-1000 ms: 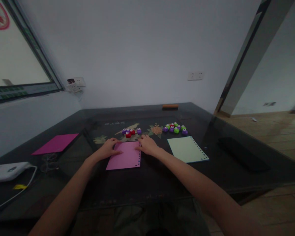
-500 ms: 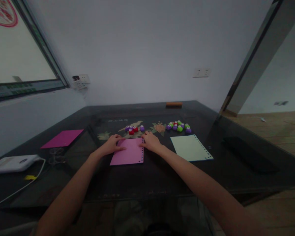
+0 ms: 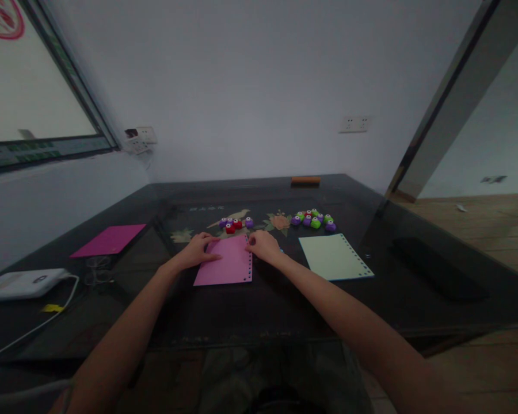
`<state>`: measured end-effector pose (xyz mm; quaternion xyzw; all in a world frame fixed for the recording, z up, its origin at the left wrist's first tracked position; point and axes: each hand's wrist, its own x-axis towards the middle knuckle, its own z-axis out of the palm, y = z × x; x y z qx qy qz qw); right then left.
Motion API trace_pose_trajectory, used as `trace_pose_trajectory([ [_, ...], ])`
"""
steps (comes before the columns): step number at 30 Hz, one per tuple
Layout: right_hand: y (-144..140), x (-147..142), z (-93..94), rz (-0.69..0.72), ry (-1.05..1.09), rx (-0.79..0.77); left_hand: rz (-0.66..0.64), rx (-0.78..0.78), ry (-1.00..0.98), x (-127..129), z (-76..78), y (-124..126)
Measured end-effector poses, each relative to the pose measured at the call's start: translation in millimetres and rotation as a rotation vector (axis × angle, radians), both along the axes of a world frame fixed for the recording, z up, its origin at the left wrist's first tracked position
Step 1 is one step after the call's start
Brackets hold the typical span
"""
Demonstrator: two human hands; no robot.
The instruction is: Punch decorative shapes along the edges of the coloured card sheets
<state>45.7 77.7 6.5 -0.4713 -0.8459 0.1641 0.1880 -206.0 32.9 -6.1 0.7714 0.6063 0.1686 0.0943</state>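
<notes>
Item: pink sheet (image 3: 225, 267). Lies flat on the dark glass table (image 3: 285, 310), near the middle, with a row of punched holes down its right edge. Its far corners sit under the two hands.

Left hand (image 3: 197, 252): palm down, fingers spread loosely, resting on the far left corner of the pink sheet and pressing it to the glass.

Right hand (image 3: 264, 246): at the far right corner, fingers curled together at the punched edge. Whether they pinch the paper or only touch it cannot be told in this dim view.

Handling note, as a judgement: the sheet is thin and the glass slick, so steady downward pressure from the left hand should keep it from sliding while the right works the edge. A light grip at the corner would avoid tearing through the holes or creasing.

Just beyond the sheet: small cluster of punches (image 3: 236, 223), red and purple, close to the fingertips but apart from them.

Far right of that: larger cluster of punches (image 3: 313, 219), green, purple and red.

Right of the pink sheet, apart from it: pale green sheet (image 3: 335, 257), flat, with holes along its right edge.

Far left: magenta sheet (image 3: 109, 240), flat, well apart from the hands.

Near left: white device (image 3: 21, 283) with a white cable (image 3: 38, 328) trailing toward the near edge.

Far edge of the table: orange block (image 3: 305, 180).
</notes>
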Motion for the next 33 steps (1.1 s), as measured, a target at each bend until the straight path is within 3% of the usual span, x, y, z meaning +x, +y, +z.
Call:
trace_pose_trajectory([
  [10,0.4,3.3,3.5,-0.008,0.228,-0.141,0.072,0.08,-0.161,2.2,7.1,-0.9],
  [15,5.4,7.1,5.0,0.023,0.394,-0.223,0.191,0.129,-0.366,6.5,13.1,-0.6],
  [18,10.5,13.3,9.2,0.038,0.498,-0.269,0.216,0.082,-0.517,14.1,17.7,-3.5],
  [26,16.2,60.0,37.1,0.016,0.728,-0.279,0.084,-0.15,-0.719,62.4,29.9,-18.0],
  [33,10.6,121.8,51.0,0.0,0.792,-0.293,0.031,-0.082,-0.783,121.7,48.5,-5.2],
])
